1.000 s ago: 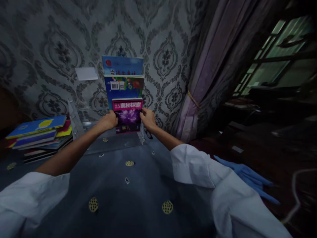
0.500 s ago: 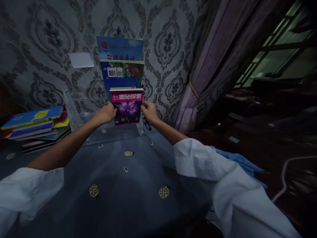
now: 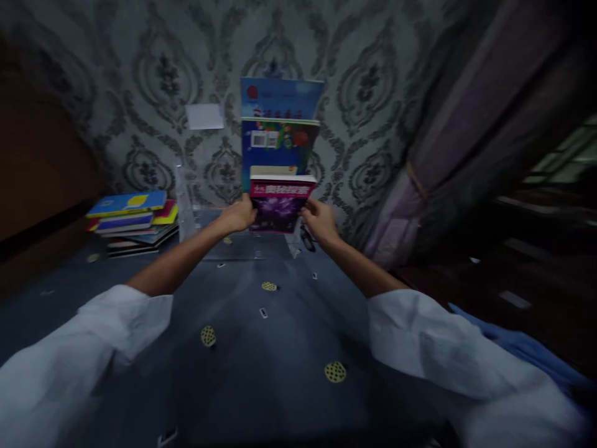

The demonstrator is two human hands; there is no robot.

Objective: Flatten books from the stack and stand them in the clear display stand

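Note:
A small book with a pink and purple cover (image 3: 280, 211) stands before me, its top edge tipped toward me. My left hand (image 3: 239, 213) grips its left edge, and my right hand (image 3: 321, 219) pinches the right edge. Directly behind it the cream top of another book (image 3: 275, 170) shows. Farther back rise a dark blue book with a barcode (image 3: 280, 149) and a taller light blue book (image 3: 284, 94). These books stand at the right part of a clear plastic rack (image 3: 184, 202); its lower parts are partly hidden.
To the left lies a stack of books (image 3: 130, 221). Dark-framed glasses (image 3: 308, 239) rest beside the rack. A white card (image 3: 205, 116) shows against the patterned wall. A tied purple curtain (image 3: 396, 205) hangs right, with a blue cloth (image 3: 517, 342) below. The table (image 3: 280, 398) has a patterned dark cover.
My view has swung left, so everything sits farther right in the picture. The pink and purple book leans more toward me, and more of the cream book behind it shows. Both hands keep their grip.

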